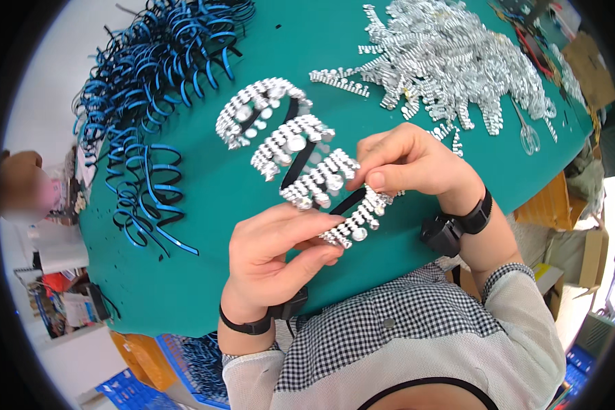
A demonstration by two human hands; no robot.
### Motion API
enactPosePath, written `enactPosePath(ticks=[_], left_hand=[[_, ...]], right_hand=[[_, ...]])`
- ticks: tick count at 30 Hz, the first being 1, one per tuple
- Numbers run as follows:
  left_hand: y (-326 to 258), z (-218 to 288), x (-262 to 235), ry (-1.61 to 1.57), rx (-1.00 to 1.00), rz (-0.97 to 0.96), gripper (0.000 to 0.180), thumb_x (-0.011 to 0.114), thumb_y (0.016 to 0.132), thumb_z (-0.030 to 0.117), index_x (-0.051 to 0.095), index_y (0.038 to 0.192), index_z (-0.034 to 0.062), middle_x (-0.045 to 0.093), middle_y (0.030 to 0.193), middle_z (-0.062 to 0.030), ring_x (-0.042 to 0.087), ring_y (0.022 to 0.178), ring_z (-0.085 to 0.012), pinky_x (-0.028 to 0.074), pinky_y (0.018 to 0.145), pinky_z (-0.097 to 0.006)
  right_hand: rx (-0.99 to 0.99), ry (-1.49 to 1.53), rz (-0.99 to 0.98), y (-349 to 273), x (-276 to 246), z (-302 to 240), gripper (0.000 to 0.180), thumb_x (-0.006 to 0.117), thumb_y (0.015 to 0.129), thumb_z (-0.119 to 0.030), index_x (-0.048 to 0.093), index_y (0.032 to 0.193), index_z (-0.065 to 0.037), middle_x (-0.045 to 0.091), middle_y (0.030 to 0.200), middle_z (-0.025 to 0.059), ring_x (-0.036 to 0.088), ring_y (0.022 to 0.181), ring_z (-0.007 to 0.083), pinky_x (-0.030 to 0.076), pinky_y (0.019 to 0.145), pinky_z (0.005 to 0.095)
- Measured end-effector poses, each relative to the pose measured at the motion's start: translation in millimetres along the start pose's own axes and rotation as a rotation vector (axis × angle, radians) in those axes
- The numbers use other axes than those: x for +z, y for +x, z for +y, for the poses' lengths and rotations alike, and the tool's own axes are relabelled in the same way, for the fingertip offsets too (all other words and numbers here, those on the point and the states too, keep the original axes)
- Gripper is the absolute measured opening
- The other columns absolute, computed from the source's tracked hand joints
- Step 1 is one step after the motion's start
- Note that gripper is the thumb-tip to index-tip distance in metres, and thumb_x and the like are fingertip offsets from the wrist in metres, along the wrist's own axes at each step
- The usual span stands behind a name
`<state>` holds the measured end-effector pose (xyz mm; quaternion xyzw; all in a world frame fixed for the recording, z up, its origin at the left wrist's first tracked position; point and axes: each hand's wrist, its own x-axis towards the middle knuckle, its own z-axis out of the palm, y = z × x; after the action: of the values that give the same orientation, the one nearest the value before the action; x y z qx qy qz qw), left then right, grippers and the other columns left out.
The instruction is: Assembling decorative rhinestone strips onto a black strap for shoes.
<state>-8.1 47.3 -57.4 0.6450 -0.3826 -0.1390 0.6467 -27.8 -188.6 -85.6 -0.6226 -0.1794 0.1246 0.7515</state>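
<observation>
Seen from above, a person works at a green surface (205,225). At far left lies a heap of bare blue-and-black headbands (143,89), too tangled to count. In the middle, one black headband (301,160) stretches up and away from the hands, carrying four rhinestone clusters, each a fan of silver strips. The left hand (273,256) has its grip clamped on the near end of that headband, thumb and fingers pressed together. The right hand (410,160) pinches the nearest cluster (355,222) from above, its grip closed on the strips. At upper right sits a large pile of loose rhinestone strips (458,61), far too many to count, with one pair of scissors (526,133) beside it.

Likely risks: the pinched cluster could sit crooked if the fingers slip, or a stone could pop off under too much pressure.
</observation>
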Motion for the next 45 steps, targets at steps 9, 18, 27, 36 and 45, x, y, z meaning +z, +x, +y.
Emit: enactPosePath(ticks=[9, 18, 27, 36, 45], left_hand=[[-1.8, 0.9, -5.9, -0.061, 0.004, -0.063, 0.024, 0.062, 0.073, -0.008, 0.060, 0.098, -0.0074, 0.058, 0.079, -0.0128, 0.064, 0.064, -0.0191, 0.052, 0.053, -0.024], [0.5, -8.8, -7.6, -0.175, -0.096, -0.046, 0.033, 0.061, 0.076, -0.005, 0.057, 0.108, -0.0063, 0.060, 0.091, -0.0157, 0.064, 0.064, -0.0163, 0.048, 0.046, -0.019], [1.5, -14.8, -12.0, 0.047, -0.061, -0.042, 0.041, 0.063, 0.073, -0.003, 0.055, 0.114, -0.0050, 0.059, 0.107, -0.0209, 0.065, 0.067, -0.0157, 0.049, 0.052, -0.019], [5.9, -15.4, -2.3, 0.349, 0.112, 0.215, 0.026, 0.066, 0.069, -0.005, 0.064, 0.095, -0.0010, 0.063, 0.099, -0.0176, 0.064, 0.069, -0.0128, 0.042, 0.043, -0.016], [2.3, -6.3, 6.5, 0.374, 0.124, 0.136, 0.025, 0.066, 0.069, -0.005, 0.064, 0.093, -0.0011, 0.064, 0.096, -0.0180, 0.064, 0.072, -0.0157, 0.048, 0.051, -0.019]], right_hand=[[-0.041, -0.054, -0.010, 3.1, 4.4, 6.9, 0.024, 0.058, 0.086, -0.018, 0.065, 0.097, 0.001, 0.055, 0.070, 0.0014, 0.048, 0.055, 0.0063, 0.039, 0.051, 0.0207], [-0.031, 0.116, 0.004, -3.9, 6.9, 8.7, 0.022, 0.056, 0.088, -0.019, 0.061, 0.088, 0.003, 0.052, 0.074, 0.0022, 0.046, 0.058, 0.0071, 0.038, 0.052, 0.0208], [-0.130, -0.155, 0.108, -10.4, 8.2, -16.4, 0.014, 0.057, 0.085, -0.011, 0.061, 0.084, 0.002, 0.052, 0.072, 0.0012, 0.045, 0.059, 0.0072, 0.036, 0.053, 0.0217], [-0.325, -0.589, 0.204, -15.8, 8.8, -23.2, 0.006, 0.060, 0.078, -0.008, 0.062, 0.078, -0.002, 0.053, 0.065, 0.0053, 0.050, 0.055, 0.0157, 0.038, 0.049, 0.0271], [-0.344, -0.679, 0.168, -12.6, 19.9, -20.7, 0.003, 0.062, 0.075, -0.007, 0.061, 0.075, -0.004, 0.052, 0.063, 0.0068, 0.052, 0.053, 0.0217, 0.040, 0.047, 0.0310]])
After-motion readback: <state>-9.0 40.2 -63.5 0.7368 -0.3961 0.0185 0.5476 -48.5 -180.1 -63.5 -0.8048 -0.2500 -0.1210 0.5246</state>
